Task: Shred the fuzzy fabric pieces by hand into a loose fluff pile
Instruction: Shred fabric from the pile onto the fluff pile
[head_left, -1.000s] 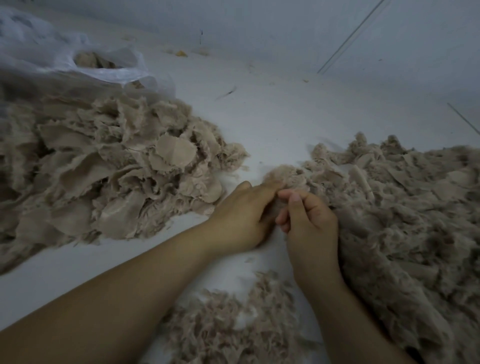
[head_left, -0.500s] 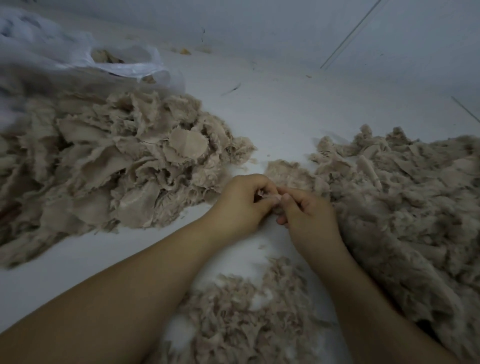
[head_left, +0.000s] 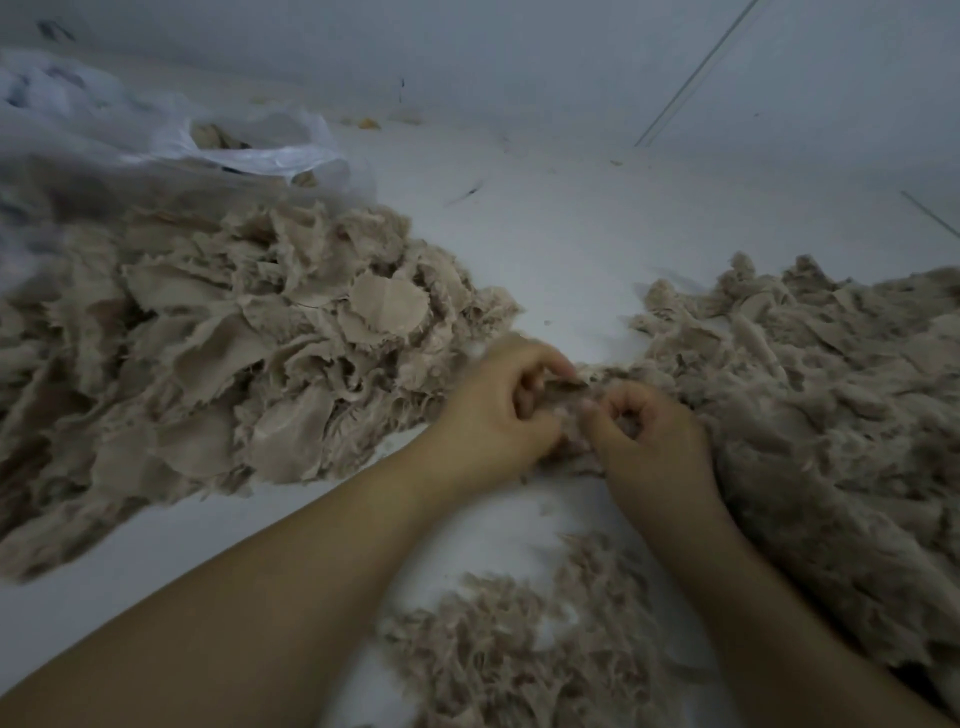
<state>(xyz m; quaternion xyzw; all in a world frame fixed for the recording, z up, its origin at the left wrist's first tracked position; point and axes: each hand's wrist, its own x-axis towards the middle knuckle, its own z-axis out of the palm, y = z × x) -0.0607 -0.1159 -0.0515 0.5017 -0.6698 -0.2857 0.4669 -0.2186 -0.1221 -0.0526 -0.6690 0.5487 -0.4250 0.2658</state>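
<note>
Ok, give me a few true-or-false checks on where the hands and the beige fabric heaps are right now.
1. Both the left hand and the right hand pinch one small beige fuzzy fabric piece between them. True.
2. The big heap of flat beige fabric pieces lies right of the hands. False: it lies left.
3. A loose beige fluff pile sits nearer the camera than the hands. True.
4. The white plastic bag lies at lower right. False: it is at upper left.

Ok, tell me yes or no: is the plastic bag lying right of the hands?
No: the plastic bag lies at the far left, behind the pile of fabric pieces, left of both hands.
</note>
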